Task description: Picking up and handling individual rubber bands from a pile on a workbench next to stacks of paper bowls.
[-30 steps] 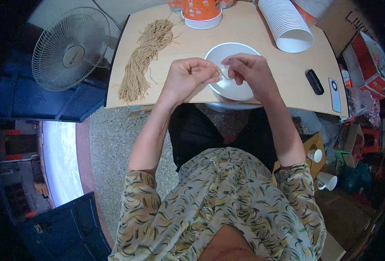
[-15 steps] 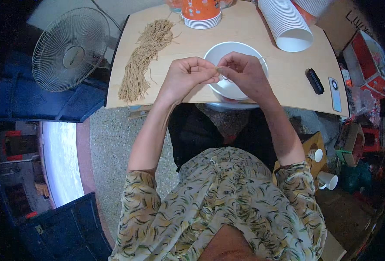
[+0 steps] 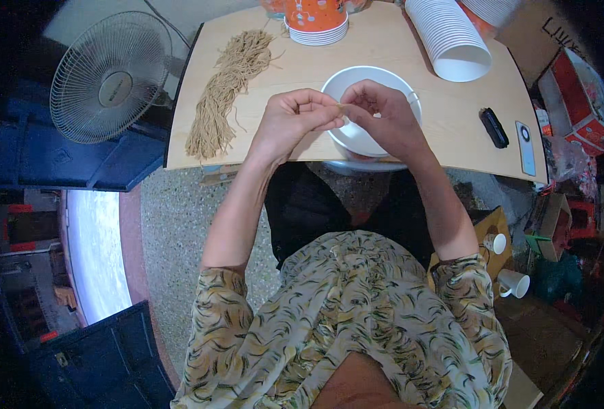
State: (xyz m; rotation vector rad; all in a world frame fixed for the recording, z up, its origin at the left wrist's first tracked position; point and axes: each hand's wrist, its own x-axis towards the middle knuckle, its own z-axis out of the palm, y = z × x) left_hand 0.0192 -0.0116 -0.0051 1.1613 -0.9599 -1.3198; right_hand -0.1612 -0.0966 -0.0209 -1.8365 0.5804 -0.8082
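A white paper bucket stands open end up at the table's front edge, with a short pale bit of cord poking from its right wall near the rim. Over its left rim my left hand pinches a small tan end of twine between thumb and fingertips. My right hand, closed in a pinch, meets it from the other side, above the bucket's mouth. Most of the twine is hidden by the fingers. To the left lies a loose bundle of tan twine lengths.
An orange printed bucket stack stands at the back. White nested buckets lie on their side at back right. A black case and a phone rest near the right edge. A fan stands left of the table.
My right thumb and fingers have shifted slightly at the pinch, and the right fingers have opened a little. The left hand and the bucket have barely moved.
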